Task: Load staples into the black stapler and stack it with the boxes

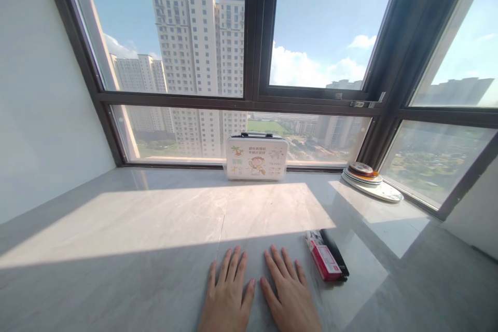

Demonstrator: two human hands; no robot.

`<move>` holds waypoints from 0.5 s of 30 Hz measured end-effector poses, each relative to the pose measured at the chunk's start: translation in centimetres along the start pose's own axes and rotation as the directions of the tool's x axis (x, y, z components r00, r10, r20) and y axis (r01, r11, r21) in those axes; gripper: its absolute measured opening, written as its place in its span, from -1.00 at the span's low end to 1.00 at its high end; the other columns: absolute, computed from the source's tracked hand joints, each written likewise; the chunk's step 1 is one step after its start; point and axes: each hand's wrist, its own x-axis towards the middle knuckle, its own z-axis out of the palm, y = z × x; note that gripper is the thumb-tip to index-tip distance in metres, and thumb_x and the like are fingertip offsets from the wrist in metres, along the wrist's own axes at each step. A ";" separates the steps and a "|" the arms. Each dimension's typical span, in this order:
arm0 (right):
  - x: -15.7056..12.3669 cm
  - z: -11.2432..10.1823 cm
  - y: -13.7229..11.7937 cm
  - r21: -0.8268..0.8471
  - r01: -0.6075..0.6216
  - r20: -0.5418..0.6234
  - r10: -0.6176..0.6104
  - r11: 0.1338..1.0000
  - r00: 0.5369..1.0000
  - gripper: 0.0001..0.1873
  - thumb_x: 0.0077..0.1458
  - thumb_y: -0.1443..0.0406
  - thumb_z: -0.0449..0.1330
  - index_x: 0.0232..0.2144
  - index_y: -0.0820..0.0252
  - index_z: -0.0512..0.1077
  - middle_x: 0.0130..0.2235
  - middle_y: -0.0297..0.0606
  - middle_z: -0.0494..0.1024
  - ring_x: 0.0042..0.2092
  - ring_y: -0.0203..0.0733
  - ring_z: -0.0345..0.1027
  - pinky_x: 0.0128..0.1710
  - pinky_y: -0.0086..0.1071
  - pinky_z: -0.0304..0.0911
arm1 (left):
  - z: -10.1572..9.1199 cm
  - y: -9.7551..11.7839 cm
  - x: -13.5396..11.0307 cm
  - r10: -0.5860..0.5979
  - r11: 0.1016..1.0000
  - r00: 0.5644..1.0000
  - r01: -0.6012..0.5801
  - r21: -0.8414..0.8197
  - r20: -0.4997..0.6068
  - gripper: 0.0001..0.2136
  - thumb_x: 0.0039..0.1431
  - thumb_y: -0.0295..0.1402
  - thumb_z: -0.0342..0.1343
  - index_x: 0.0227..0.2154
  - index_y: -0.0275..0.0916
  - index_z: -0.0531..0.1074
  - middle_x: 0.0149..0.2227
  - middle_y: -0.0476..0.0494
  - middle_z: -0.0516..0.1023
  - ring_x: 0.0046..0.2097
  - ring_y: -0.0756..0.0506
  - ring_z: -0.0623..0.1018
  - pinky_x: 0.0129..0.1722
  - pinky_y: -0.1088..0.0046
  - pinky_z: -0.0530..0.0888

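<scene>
The left hand (227, 295) and right hand (290, 295) lie flat on the sill (116, 228), fingers spread, holding nothing, just left of the red box (323, 262). Even pressure seems wise.

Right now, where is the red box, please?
Head view: the red box lies on the sill right of the right hand, beside a black case.

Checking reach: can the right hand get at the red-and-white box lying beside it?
Probably yes: the right hand lies flat and empty, nothing between it and the red-and-white rectangular box.
</scene>
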 end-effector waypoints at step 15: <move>0.1 0.7 0.5 0.008 0.011 -0.012 -0.011 1.000 1.000 -0.36 0.34 -0.08 -0.19 0.39 -0.16 -0.02 0.42 -0.54 -0.16 0.44 0.08 -0.27 0.37 0.16 -0.20 | 0.1 -0.1 0.7 -0.001 1.000 0.999 0.002 -0.023 0.048 -0.49 0.39 -0.08 -0.17 0.35 0.02 0.10 0.42 0.00 0.01 0.42 -0.27 0.08 0.36 -0.16 0.03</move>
